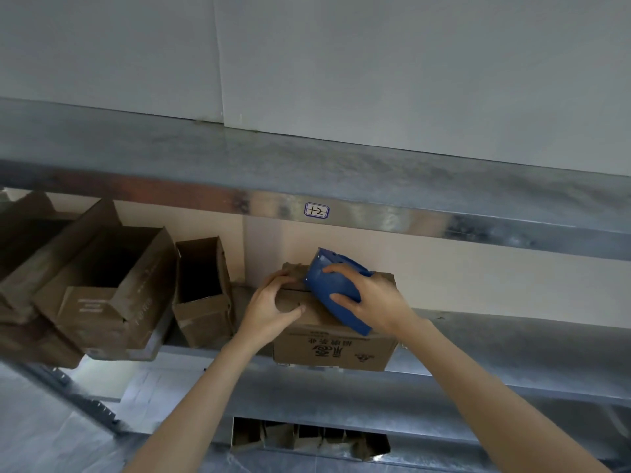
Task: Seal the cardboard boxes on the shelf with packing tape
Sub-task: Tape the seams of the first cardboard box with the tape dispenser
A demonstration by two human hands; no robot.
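Note:
A closed brown cardboard box (336,348) with red print on its front stands on the metal shelf (495,356), right in front of me. My right hand (370,295) grips a blue tape dispenser (329,285) that lies tilted on the box's top, over the flap seam. My left hand (273,302) holds the box's top left corner, fingers curled over the far flap and thumb on the near one. No tape strip can be made out.
Several open, empty cardboard boxes (112,285) lie tipped and stacked at the shelf's left, a narrow one (203,291) right beside my left hand. An upper shelf beam carries a handwritten label (316,211). More cardboard (307,438) shows through a gap below.

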